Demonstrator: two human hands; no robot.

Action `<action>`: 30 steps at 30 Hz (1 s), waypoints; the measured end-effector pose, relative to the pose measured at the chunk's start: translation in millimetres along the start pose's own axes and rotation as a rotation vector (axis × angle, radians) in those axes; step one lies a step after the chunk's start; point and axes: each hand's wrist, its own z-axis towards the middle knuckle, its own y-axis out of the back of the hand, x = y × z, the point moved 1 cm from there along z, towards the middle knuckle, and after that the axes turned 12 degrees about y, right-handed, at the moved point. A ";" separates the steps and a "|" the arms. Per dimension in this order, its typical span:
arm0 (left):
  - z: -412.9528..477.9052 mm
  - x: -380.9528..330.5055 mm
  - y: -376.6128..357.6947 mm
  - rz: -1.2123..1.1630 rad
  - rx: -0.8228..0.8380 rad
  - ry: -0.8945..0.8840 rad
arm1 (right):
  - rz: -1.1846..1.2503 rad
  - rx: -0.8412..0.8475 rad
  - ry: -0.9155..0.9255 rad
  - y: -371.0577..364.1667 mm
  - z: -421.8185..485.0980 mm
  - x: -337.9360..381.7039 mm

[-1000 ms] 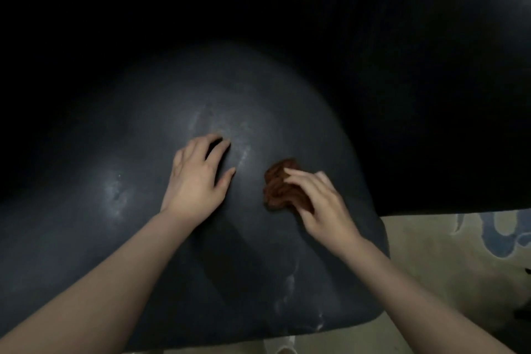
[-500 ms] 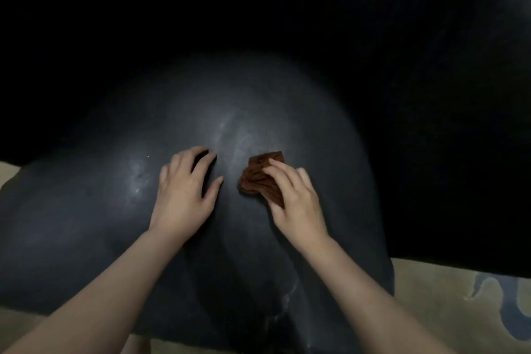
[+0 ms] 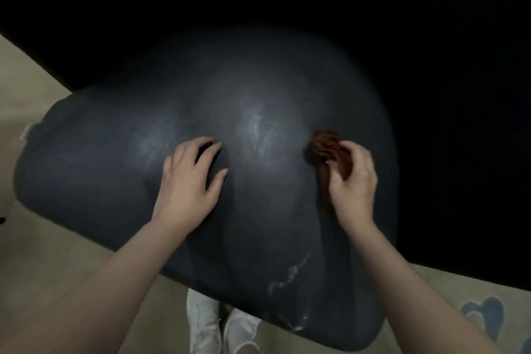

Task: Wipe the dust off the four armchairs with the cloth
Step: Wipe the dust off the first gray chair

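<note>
Pressed soft, light cloth (image 3: 326,144), probably best held bunched, onto armchair (image 3: 115,169) at three o'clock, right grip (image 3: 355,184) clamped round it, left grip (image 3: 186,184) spread flat.

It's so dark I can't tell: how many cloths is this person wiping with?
1: a brown cloth, bunched in the right hand on the right side of the armchair. The left hand rests bare on it. Darkness could hide others.

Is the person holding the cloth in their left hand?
No, the right hand grips the brown cloth, while the left hand rests bare on the dark armchair.
</note>
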 end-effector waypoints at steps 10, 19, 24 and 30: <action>-2.9 9.3 -1.2 -0.027 -0.024 -0.017 | -0.013 0.047 -0.157 -9.3 -7.4 2.5; -5.3 7.3 -5.7 -0.028 0.002 -0.060 | -0.060 -0.055 -0.233 -21.0 -0.5 -1.2; -0.7 9.7 -3.0 -0.031 -0.004 -0.058 | -0.115 0.014 -0.041 -36.8 -17.9 28.7; -2.3 15.4 3.1 -0.041 -0.013 -0.059 | -0.101 0.078 0.087 -18.0 -23.7 18.0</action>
